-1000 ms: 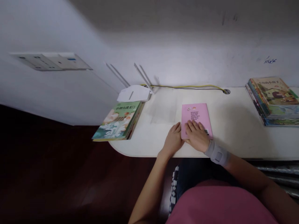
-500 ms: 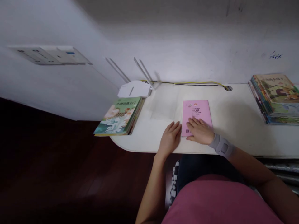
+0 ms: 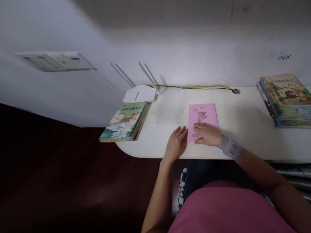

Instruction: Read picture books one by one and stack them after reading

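A thin pink booklet (image 3: 202, 112) with printed black text lies flat on the white desk (image 3: 150, 142) in front of me. On its lower right part rests my right hand (image 3: 207, 134), fingers stretched out and pointing left, with a grey band around the wrist. My left hand (image 3: 176, 142) lies on the desk just beside the booklet's left edge, its fingers extended and pointing away from me. Neither hand grips anything. Part of the booklet's lower right corner is hidden under my right hand.
A stack of picture books (image 3: 123, 121) overhangs the desk's left end, in front of a white router (image 3: 141, 94) with antennas. Another stack of books (image 3: 286, 97) stands at the right. Yellow and black cables (image 3: 204, 86) run along the wall to a round hole (image 3: 236, 91).
My right hand has shifted slightly on the booklet, uncovering a bit more of the printed text at its lower left. The camera view has moved a little. My left hand stays beside the booklet.
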`<state>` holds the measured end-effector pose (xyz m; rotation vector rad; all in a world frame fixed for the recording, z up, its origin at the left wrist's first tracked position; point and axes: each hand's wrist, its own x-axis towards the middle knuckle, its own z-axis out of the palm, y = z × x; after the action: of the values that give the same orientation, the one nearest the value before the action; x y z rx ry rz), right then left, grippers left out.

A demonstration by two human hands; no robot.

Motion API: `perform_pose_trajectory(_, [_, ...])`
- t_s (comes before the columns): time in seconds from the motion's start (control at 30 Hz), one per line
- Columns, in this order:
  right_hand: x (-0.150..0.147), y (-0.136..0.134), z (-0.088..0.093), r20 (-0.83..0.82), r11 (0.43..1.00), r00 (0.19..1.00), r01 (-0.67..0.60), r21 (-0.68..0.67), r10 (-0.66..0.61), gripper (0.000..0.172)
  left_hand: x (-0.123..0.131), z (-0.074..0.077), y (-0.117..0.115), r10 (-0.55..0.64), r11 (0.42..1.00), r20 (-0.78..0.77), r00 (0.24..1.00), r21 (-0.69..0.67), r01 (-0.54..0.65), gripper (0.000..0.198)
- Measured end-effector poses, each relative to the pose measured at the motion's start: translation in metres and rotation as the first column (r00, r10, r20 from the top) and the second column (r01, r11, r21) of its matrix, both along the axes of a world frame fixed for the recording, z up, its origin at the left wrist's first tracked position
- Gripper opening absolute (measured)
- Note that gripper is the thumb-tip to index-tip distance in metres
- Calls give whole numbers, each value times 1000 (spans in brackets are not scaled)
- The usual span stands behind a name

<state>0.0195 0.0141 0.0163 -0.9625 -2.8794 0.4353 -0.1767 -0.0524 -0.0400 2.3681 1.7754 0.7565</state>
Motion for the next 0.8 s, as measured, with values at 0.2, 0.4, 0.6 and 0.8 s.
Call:
perform_pose_trajectory(0.2, [8, -5, 21, -120, 996, 989, 80, -31, -83, 18, 0, -1, 0, 13, 1000, -20, 1000, 3, -13, 38])
perform_pose_trajectory(0.4, [48, -15, 23, -410, 889, 801, 316, -331, -437, 18, 29, 22, -14, 207, 956, -22, 978, 216, -197, 41])
perform_pose_trajectory(0.6, [107, -23, 13, -555, 785, 573, 304, -540, -604, 22, 121, 63, 9, -155, 981, 138, 978, 140, 135, 63])
perform_pose_trajectory(0.8, [166, -22, -3, -473, 910, 777, 342, -235, -415, 34, 186, 70, 45, -364, 930, -103, 926, 7, 366, 62])
